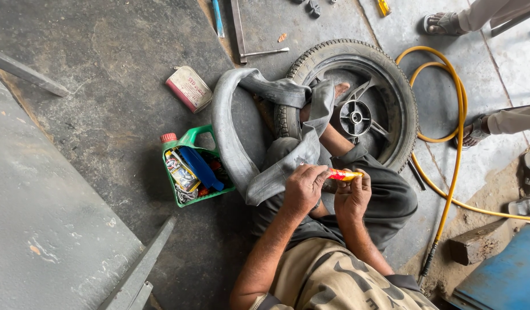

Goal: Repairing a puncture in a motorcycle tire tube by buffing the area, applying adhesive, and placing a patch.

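Observation:
A grey inner tube point(236, 143) loops over my knee and across the black motorcycle tyre point(391, 80) lying flat on the floor. My left hand point(302, 188) presses a part of the tube against my knee and touches the tip of a small red and yellow glue tube point(342, 174). My right hand point(352, 198) holds that glue tube by its other end. My foot rests inside the wheel rim point(354, 117).
A cut-open green plastic can point(195, 166) with small tools and tubes stands left of my knee. A flat tin point(189, 88) lies behind it. A yellow air hose point(457, 115) curls at the right, near another person's sandalled feet point(474, 131). Metal bars point(237, 28) lie at the top.

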